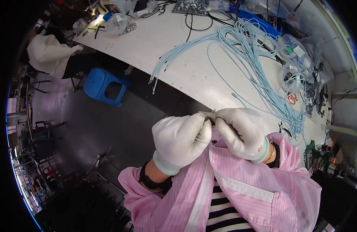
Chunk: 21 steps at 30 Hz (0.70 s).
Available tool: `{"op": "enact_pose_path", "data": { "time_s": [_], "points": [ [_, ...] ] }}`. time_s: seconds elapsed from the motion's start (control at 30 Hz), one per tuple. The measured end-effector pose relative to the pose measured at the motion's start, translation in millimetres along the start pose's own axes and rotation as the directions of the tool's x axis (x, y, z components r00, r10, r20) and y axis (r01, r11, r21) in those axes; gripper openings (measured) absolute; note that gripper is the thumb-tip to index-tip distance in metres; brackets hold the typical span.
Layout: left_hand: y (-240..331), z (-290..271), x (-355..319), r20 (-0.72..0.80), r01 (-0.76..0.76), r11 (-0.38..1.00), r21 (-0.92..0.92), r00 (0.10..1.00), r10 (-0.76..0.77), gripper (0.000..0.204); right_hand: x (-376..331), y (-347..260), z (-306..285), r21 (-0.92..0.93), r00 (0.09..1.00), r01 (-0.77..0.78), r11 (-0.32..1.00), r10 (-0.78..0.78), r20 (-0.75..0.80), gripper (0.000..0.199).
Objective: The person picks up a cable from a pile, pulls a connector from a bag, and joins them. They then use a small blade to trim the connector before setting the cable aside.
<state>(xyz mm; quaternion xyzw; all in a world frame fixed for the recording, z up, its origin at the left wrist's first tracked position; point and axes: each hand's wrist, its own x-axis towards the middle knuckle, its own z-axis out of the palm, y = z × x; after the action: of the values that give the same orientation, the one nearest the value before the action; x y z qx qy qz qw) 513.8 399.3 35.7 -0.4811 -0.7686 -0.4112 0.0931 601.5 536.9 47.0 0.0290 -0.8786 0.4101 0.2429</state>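
Note:
White knit gloves cover both my hands, which meet in front of my chest at the table's near edge. My left hand [180, 139] is closed in a pinch, and my right hand [243, 131] pinches from the other side. Between the fingertips shows a small pale, thin piece [209, 114] with a dark bit below it; its kind is too small to tell. Beyond my hands, a large tangle of light blue cables [259, 83] lies on the white table [143, 50], with several connector ends hanging over the edge at the left.
A blue plastic stool [103, 87] stands on the dark floor at the left, near a seated person [49, 54]. Clear plastic bags [296, 52] and a blue bin [259, 23] crowd the right back. Small pliers [286, 131] lie by the cables. A bag of small parts [190, 7] sits at the far edge.

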Motion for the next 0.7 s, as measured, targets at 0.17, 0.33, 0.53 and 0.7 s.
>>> {"op": "enact_pose_path", "data": {
  "time_s": [0.17, 0.33, 0.53, 0.7],
  "points": [
    [1.4, -0.1, 2.7, 0.015, -0.068, 0.992, 0.105, 0.998, 0.067, 0.015, -0.6, -0.8, -0.4, 0.029, 0.999, -0.02, 0.999, 0.021, -0.028, 0.004],
    [5.9, -1.8, 5.3, 0.021, -0.109, 0.976, 0.186, 0.994, 0.107, 0.014, -2.7, -2.3, 0.3, 0.076, 0.997, -0.068, 0.995, 0.069, -0.018, 0.002],
    [12.6, -1.4, 5.7, 0.037, -0.104, 0.983, 0.154, 0.994, 0.099, 0.007, -4.1, -5.2, -0.5, 0.132, 0.995, -0.092, 0.987, 0.096, -0.017, 0.002],
    [16.4, -0.8, 7.7, 0.075, -0.115, 0.98, 0.161, 0.992, 0.105, 0.007, -7.2, -6.5, -0.6, 0.176, 0.991, -0.133, 0.975, 0.133, 0.014, 0.003]
  ]
}}
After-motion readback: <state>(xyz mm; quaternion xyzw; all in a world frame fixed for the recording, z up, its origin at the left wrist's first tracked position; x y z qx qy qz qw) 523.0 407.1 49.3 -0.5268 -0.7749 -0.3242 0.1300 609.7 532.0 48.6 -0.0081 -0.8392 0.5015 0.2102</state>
